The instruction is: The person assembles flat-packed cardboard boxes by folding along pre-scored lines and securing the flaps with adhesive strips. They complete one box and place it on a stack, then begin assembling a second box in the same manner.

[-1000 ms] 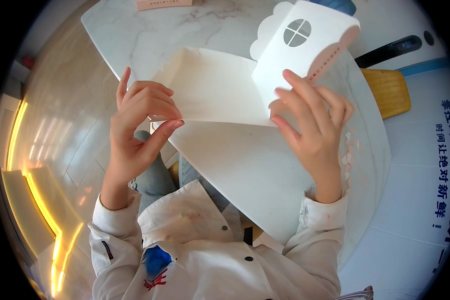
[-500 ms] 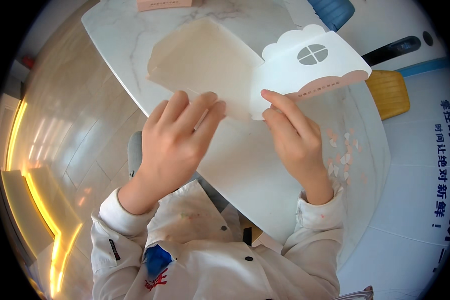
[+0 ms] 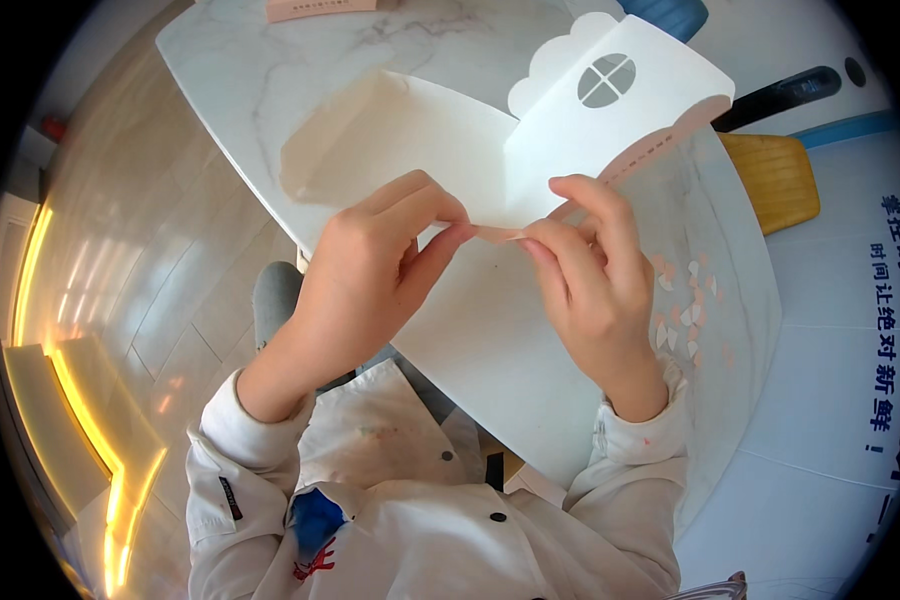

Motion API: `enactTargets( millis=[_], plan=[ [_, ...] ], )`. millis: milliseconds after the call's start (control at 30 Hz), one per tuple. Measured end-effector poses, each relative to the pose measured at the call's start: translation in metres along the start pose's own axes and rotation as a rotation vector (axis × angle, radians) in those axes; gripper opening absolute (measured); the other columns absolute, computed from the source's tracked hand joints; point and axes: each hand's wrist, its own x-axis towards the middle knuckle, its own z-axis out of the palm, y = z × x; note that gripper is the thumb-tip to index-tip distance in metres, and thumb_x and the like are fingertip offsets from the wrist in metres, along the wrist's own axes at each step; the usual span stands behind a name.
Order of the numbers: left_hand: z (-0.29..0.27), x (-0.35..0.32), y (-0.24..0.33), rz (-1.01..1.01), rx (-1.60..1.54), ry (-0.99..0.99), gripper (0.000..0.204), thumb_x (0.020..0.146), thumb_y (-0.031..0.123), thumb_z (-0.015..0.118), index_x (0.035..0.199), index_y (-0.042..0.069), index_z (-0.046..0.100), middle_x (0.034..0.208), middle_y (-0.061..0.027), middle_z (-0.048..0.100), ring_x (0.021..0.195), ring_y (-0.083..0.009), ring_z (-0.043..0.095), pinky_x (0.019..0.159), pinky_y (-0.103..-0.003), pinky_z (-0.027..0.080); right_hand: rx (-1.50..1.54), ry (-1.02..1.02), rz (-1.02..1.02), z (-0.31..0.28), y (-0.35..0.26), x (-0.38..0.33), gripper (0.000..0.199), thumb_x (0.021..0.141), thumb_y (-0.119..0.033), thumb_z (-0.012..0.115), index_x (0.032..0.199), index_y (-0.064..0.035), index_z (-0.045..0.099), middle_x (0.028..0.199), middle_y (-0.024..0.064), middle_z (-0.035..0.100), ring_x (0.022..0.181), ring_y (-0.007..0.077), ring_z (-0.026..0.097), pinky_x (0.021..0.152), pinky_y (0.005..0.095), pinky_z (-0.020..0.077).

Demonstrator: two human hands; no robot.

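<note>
Over the near part of the table I hold a partly folded cardboard box (image 3: 448, 130), white inside and pink outside. Its right panel (image 3: 660, 85) stands raised, with a scalloped edge and a round window cut-out divided by a cross. The other panel slopes away to the left. My left hand (image 3: 375, 250) pinches the box's near edge between thumb and fingers. Close beside it, my right hand (image 3: 600, 285) pinches the same edge, its index finger lifted and bent. A narrow pink strip of the edge shows between both sets of fingertips.
Small pink and white paper scraps (image 3: 692, 318) lie on the marbled table (image 3: 510, 350), right of my right hand. A pink box (image 3: 320, 8) sits at the far edge. Beyond the table's right side are a wooden chair seat (image 3: 773, 183) and a blue seat (image 3: 667, 15).
My left hand has turned and closed onto the near edge beside my right hand. The box has tilted, its right panel standing steeper. My right index finger has lifted.
</note>
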Motion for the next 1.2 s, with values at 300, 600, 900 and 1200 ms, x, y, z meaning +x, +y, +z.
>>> enactTargets(
  millis=[300,600,900,1200],
  plan=[
    [0.005,0.001,0.001,-0.013,-0.091,-0.021,0.005,0.088,-0.010,0.061,0.088,-0.005,0.061,0.083,-0.0057,0.058,0.058,-0.0077,0.046,0.048,-0.022,0.036,-0.037,0.054,-0.027,0.001,0.002,-0.003,0.021,0.069,0.009,0.071,0.089,0.0048,0.063,0.117,0.0194,0.058,0.061,0.0166,0.053,0.051,0.0255,0.0468],
    [0.023,0.000,-0.001,0.110,0.054,0.121,0.007,0.086,0.000,0.067,0.087,0.000,0.060,0.079,-0.0080,0.056,0.054,-0.0227,0.054,0.048,-0.032,0.042,-0.011,0.084,-0.073,0.005,0.011,-0.007,0.022,0.072,0.010,0.070,0.094,0.0076,0.064,0.119,0.0240,0.059,0.064,0.0185,0.055,0.052,0.0267,0.0477],
    [0.032,0.003,0.002,0.159,0.095,0.217,0.007,0.086,0.001,0.068,0.086,0.001,0.061,0.077,-0.0069,0.055,0.053,-0.0223,0.054,0.045,-0.032,0.041,-0.058,0.275,-0.080,0.018,0.025,-0.016,0.034,0.068,0.009,0.078,0.099,-0.0011,0.073,0.122,0.0184,0.058,0.077,0.0178,0.055,0.053,0.0251,0.0397],
    [0.035,0.003,0.007,0.158,0.104,0.233,0.007,0.085,0.000,0.068,0.087,0.001,0.061,0.077,-0.0073,0.055,0.053,-0.0223,0.054,0.046,-0.032,0.042,-0.050,0.312,-0.043,0.019,0.025,-0.016,0.031,0.069,0.007,0.081,0.096,-0.0055,0.074,0.116,0.0115,0.053,0.074,0.0144,0.054,0.054,0.0246,0.0397]
  ],
)
